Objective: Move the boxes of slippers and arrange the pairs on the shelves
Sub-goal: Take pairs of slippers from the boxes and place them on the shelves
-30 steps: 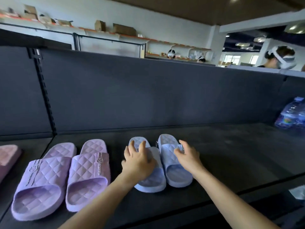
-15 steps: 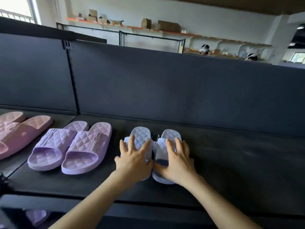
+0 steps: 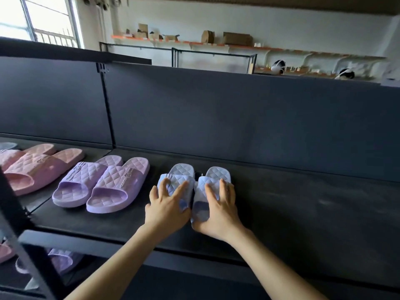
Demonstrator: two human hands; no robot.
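Place: a shop, I'd say
Shelf (image 3: 303, 202): slipper pairs (image 3: 101, 185) lined up, 9 o'clock
Wall: cardboard boxes (image 3: 237, 38), 12 o'clock

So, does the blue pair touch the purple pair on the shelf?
No, a strip of bare shelf lies between the blue pair and the purple pair.

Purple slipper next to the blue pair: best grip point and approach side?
Take the purple slipper by its quilted strap, coming from the front edge of the shelf. It lies flat, sole down, toe opening facing front, so fingers should slide under the strap with the thumb on top. Its mate lies close alongside, crowding a side grip.
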